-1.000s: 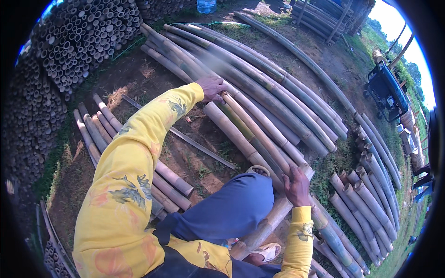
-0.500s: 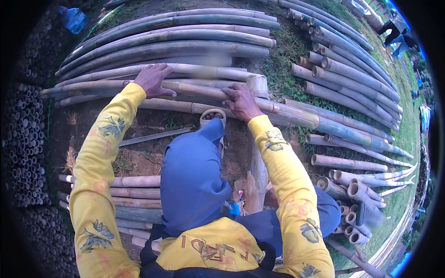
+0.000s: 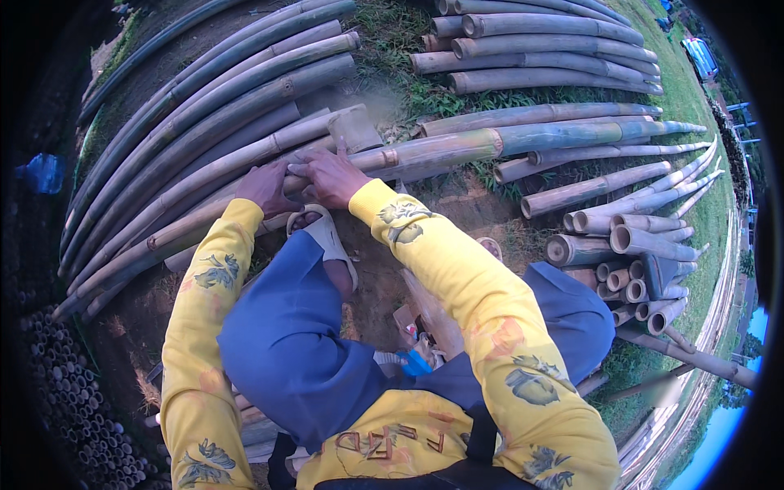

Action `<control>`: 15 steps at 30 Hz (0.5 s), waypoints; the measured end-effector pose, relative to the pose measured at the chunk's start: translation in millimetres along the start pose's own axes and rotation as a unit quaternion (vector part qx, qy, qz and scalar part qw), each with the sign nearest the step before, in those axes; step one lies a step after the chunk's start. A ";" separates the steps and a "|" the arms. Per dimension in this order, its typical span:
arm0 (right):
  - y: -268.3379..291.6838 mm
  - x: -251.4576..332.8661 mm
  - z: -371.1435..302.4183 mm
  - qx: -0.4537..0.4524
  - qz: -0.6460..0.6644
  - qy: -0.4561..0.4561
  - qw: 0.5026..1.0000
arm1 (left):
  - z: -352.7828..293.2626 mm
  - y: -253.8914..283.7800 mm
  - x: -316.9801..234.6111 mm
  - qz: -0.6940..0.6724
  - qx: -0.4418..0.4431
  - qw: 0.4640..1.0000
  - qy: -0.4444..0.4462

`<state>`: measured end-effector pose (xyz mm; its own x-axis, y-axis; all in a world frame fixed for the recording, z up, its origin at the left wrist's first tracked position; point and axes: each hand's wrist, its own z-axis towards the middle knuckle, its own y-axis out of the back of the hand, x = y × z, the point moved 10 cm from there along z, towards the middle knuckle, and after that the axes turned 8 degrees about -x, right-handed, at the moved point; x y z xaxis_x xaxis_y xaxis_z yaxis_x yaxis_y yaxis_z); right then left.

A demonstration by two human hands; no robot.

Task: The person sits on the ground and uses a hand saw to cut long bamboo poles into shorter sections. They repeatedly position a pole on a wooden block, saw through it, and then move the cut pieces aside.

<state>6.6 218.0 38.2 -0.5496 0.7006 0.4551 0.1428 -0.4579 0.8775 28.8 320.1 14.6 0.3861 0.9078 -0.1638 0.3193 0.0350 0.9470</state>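
Note:
A long bamboo pole (image 3: 457, 151) runs across in front of me, from the near left up to the far right. My left hand (image 3: 268, 189) is closed over it, fingers across the top and thumb on the near side. Right beside it, my right hand (image 3: 331, 175) also grips the pole, its fingers partly bent. Just beyond the right hand, a pale wooden post (image 3: 355, 129) rises against the pole's far side. Below the pole is my foot in a light sandal (image 3: 331, 245).
Bamboo poles lie in rows at the far left (image 3: 212, 122) and far right (image 3: 555, 49). Shorter bamboo pieces (image 3: 653, 286) are piled at right. Stacked cut bamboo ends (image 3: 73, 408) fill the near left. A blue item (image 3: 416, 361) lies between my legs.
The view has turned and the pole now slants up to the right. My hands, apart before, are now almost touching on the pole, both on the near-left side of the post.

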 end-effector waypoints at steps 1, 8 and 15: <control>15.3 -3.5 -11.8 -0.053 -0.021 0.024 0.998 | 5.2 3.2 -5.0 0.000 -0.003 1.000 -0.013; 277.7 -43.9 -178.5 0.023 -0.134 -0.049 0.990 | 4.5 -14.8 16.5 0.003 -0.009 1.000 0.023; 421.3 14.5 -572.1 -0.604 -0.196 -0.289 0.716 | 15.3 -29.0 40.2 0.023 0.003 1.000 0.021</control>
<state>-412.2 -277.8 327.7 0.1303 0.8545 0.5029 -0.9375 -0.0589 0.3429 48.3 349.2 -23.6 0.3646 0.9248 -0.1086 0.3072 -0.0094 0.9516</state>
